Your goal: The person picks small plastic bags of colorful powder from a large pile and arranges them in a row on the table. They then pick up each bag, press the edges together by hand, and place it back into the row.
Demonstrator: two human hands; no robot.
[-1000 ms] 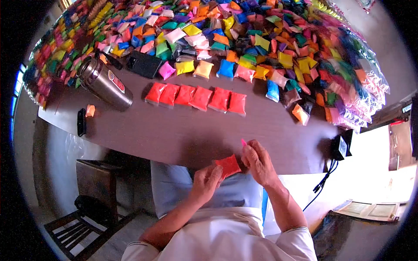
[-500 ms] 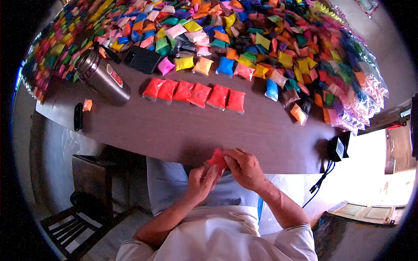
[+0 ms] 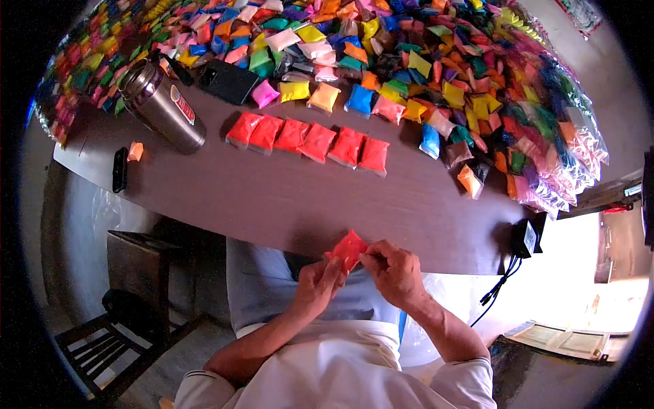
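A small red plastic packet [image 3: 348,249] is held up between my two hands at the table's near edge. My left hand [image 3: 319,281] is closed on its lower left side, thumb against fingers. My right hand [image 3: 395,271] pinches the packet's right edge with thumb and fingertips. Farther up the table lies a slightly slanting row of several similar red packets [image 3: 317,142], side by side. Behind that row sit a pink packet [image 3: 264,94], a yellow packet [image 3: 294,91], an orange packet [image 3: 323,97] and a blue packet [image 3: 359,100].
A large heap of many-coloured packets [image 3: 409,65] covers the back of the brown table [image 3: 272,198]. A metal flask [image 3: 163,109] and a black phone [image 3: 230,83] are at the left. Near the right edge stands a black box [image 3: 524,237] with cables hanging down. A wooden chair [image 3: 136,286] is at lower left.
More of the red packet now shows above my fingers. My right hand has shifted slightly right and down, its fingers now at the packet's edge. The camera view has tilted a little.
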